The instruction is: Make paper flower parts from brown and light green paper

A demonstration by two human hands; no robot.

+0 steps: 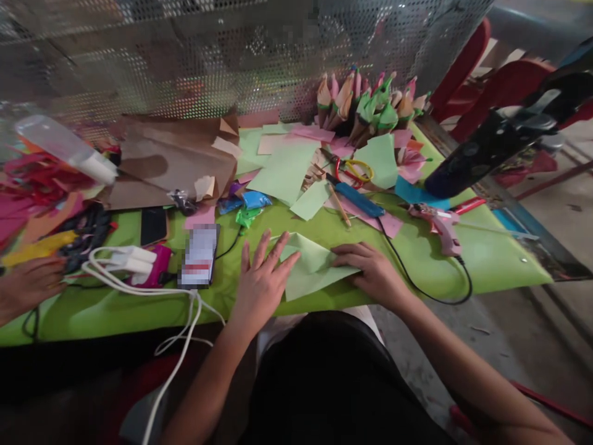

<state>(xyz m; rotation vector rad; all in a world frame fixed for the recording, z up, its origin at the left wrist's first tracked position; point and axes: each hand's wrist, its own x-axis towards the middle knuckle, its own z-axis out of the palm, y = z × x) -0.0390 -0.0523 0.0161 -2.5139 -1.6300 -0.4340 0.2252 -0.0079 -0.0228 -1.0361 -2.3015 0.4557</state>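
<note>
A sheet of pale green paper (309,272), partly folded with a raised crease, lies at the table's near edge in front of me. My left hand (265,278) rests on its left side, fingers spread. At the paper's right edge, my right hand (373,269) has its fingers curled and holds that side; the thumb is mostly hidden. Beyond the hands are a pencil (340,205), a blue-handled tool (359,199) with a black cord, and scissors (354,172) with red and yellow handles. A pink glue gun (440,227) lies to the right.
Paper cones (365,111) with green and pink tops stand at the back. A dark bottle (482,148) is at right. Leftward are a phone (199,256), white cables (185,346) and a power strip (157,266). Another person's hand (32,284) is at far left.
</note>
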